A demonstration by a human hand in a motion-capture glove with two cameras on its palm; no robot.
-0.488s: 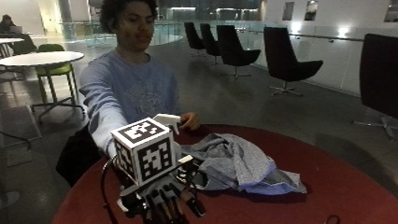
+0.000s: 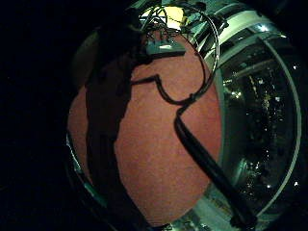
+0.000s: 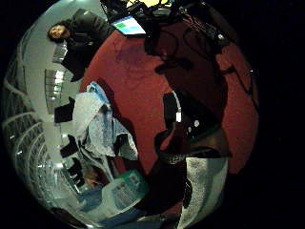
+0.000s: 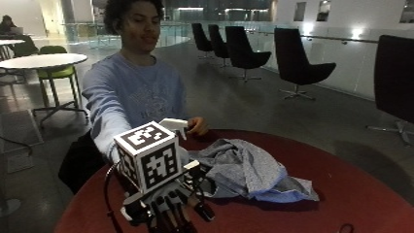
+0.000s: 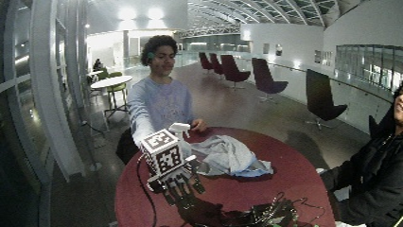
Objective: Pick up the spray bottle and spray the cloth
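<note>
The gloved right hand (image 4: 169,206) is hovering over the red worktop (image 4: 362,204), fingers (image 4: 173,213) spread wide, holding nothing, beside the crumpled blue cloth (image 4: 249,167).

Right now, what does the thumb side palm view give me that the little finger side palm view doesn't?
Only the thumb side palm view shows the crumpled blue-grey cloth lying on the table, and a teal-labelled bottle beyond the cloth, likely the spray bottle, along with the person's light blue sleeve. Only the little finger side palm view shows the railing and floor lights past the table's edge. Both share the round red table with dark cables across it. Neither shows the black-gloved right hand touching the bottle.
</note>
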